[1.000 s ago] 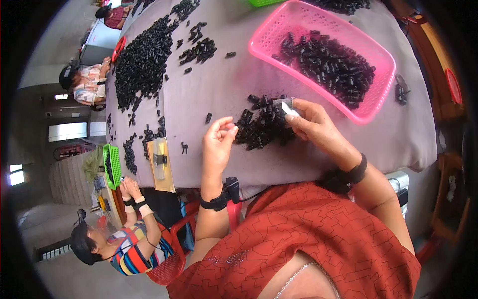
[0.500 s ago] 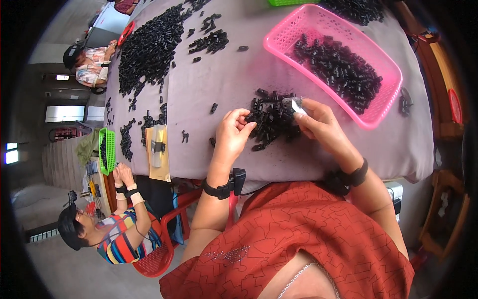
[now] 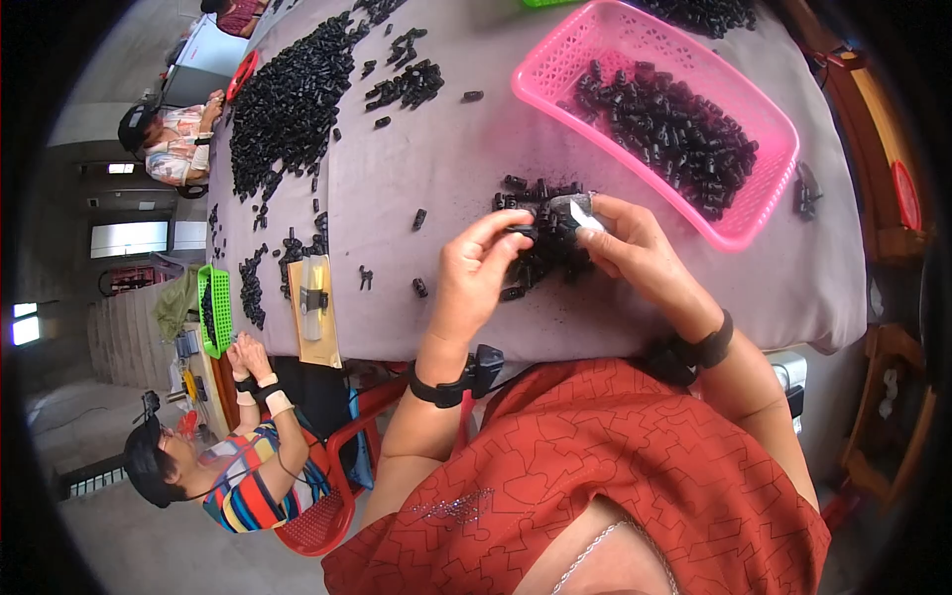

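Note:
My left hand [image 3: 470, 276] pinches a small black plastic part [image 3: 522, 229] between thumb and fingertips. Close beside it, my right hand [image 3: 643, 260] grips a small flat blade-like piece [image 3: 583, 215], pale and shiny at one side and grey at the other; its exact kind is unclear. Both hands hang over a small pile of black plastic parts [image 3: 535, 266] on the cloth, hiding some of it. Just beyond my right hand stands a pink plastic basket [image 3: 575, 55] with many of the same parts inside.
A large heap of black parts [image 3: 293, 114] covers the table's far left. A tan envelope [image 3: 319, 342] with a clear plastic item on it lies left, near a green basket [image 3: 220, 315]. Two co-workers sit on the left; loose parts [image 3: 808, 193] lie right of the pink basket.
My left hand has moved right and slightly up, nearer my right hand, with the black part now showing at its fingertips. My right hand keeps its grip. The view has shifted slightly.

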The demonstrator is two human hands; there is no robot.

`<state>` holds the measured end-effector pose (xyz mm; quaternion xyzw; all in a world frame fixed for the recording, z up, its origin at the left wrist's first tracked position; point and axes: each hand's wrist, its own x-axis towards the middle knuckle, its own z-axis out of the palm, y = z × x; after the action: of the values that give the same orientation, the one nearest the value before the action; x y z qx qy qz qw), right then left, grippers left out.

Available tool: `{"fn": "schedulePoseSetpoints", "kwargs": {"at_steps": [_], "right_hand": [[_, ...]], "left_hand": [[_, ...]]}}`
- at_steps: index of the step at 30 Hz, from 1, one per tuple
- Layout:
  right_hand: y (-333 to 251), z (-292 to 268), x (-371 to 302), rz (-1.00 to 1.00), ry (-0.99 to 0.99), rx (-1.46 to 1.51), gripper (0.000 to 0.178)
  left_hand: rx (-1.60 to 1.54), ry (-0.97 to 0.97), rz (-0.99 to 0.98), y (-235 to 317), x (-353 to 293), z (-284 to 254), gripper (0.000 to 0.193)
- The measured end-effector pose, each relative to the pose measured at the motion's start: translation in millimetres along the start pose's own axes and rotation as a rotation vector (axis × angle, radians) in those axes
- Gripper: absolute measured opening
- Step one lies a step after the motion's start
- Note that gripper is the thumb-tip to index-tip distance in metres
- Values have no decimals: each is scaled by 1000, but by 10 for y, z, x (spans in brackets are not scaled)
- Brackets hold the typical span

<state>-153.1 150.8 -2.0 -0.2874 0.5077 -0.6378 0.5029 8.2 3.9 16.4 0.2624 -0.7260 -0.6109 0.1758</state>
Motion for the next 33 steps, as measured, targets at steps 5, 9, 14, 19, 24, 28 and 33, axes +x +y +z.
{"fn": "schedulePoseSetpoints", "kwargs": {"at_steps": [5,9,14,19,24,28,33], "right_hand": [[-5,-5,-13,23,5,-30,17],[35,-30,-12,2,-7,-28,19],[-8,8,-32,-32,-19,-34,23],[-46,12,-42,2,-36,70,32],[-53,19,-55,-14,-140,151,44],[-76,17,-73,-33,-219,48,55],[-114,21,-92,16,-282,17,59]], "left_hand": [[-67,-131,-12,3,-40,166,28],[-112,-165,-2,30,-44,262,27],[-296,-136,-110,-2,-68,304,28],[-606,-82,-167,-83,-14,257,28],[-731,-89,-213,-73,8,184,27],[-815,-137,-209,-155,32,126,29],[-908,-207,-229,-169,33,121,39]]}}
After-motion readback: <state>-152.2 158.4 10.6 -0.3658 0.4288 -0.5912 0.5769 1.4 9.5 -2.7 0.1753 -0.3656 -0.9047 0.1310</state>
